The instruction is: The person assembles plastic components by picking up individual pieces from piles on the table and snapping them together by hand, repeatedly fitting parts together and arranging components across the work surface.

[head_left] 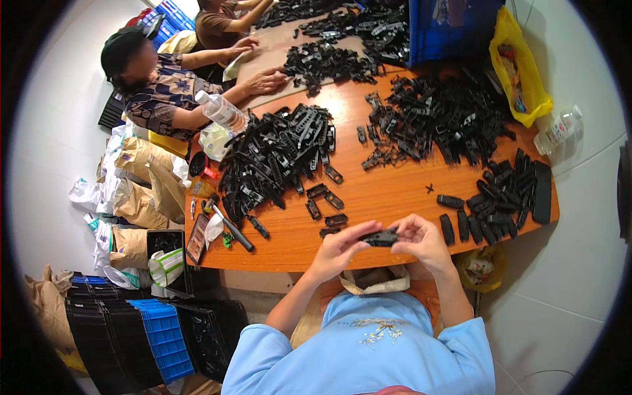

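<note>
Between both hands, just over the table's near edge, I hold a small black plastic part (pixel 380 238). My left hand (pixel 339 249) grips its left end between thumb and fingers. At its right end, the thumb and fingertips of my right hand (pixel 422 242) close on it. Several loose black plastic frames (pixel 324 197) lie on the wood beyond my left hand. To the right of my right hand, finished-looking black pieces (pixel 490 207) are lined up and heaped. A tiny black cross-shaped bit (pixel 430 188) lies between the heaps.
Large heaps of black parts stand left (pixel 276 155) and right (pixel 441 122) on the wooden table (pixel 368 184). A hammer (pixel 230 227) and a phone (pixel 197 237) lie left. A blue crate (pixel 438 39), yellow bag (pixel 520 72) and bottle (pixel 558 130) stand far right. Two people work far left.
</note>
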Demonstrator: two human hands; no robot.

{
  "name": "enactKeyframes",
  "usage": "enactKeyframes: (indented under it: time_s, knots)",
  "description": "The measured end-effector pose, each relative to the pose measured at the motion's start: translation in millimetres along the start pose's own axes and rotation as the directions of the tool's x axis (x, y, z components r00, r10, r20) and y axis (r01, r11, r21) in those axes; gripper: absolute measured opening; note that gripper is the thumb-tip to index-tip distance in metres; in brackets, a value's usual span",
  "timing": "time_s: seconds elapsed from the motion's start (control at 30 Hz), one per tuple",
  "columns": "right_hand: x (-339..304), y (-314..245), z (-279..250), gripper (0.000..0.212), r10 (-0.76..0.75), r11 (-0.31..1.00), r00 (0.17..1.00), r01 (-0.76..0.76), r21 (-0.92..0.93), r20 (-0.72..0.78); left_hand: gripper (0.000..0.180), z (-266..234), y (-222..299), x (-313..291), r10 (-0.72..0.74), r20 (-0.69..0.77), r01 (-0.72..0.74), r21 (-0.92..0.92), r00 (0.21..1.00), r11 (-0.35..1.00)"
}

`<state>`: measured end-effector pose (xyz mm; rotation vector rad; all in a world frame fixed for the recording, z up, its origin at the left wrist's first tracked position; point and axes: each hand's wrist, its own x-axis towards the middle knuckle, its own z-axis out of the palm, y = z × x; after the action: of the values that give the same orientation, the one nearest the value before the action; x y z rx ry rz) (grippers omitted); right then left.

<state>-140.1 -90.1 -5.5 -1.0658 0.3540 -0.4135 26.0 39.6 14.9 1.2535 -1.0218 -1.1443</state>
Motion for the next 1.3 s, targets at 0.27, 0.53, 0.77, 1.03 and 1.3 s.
enactKeyframes:
  time_s: [0.27,0.53,0.77,1.03,1.3]
  knots:
    - [-12,-5,2,0.033,0.148,0.988,0.989,-0.149,-0.027,-0.03,0.041,8,-1,-3,0.0,0.024,-0.001,0.024,1.0,1.0]
    - [-21,-7,8,0.022,-0.026,0.979,0.999,0.018,-0.203,-0.036,0.025,4,-6,-12,-0.189,-0.047,0.187,-0.05,0.981,0.981]
    - [-39,-1,-2,0.02,0.073,0.996,0.99,-0.079,-0.046,-0.117,0.028,12,-26,-8,-0.114,0.07,0.123,-0.15,0.991,0.981]
    - [-63,-59,-86,0.016,-0.901,0.288,0.228,-0.324,-0.901,-0.37,0.03,26,-34,-9,-0.078,-0.126,0.068,-0.083,0.989,0.994]
    - [-59,-46,-101,0.02,-0.912,-0.028,0.375,-0.464,-0.886,-0.168,0.027,27,-34,-11,-0.085,-0.156,0.084,-0.012,0.984,0.996]
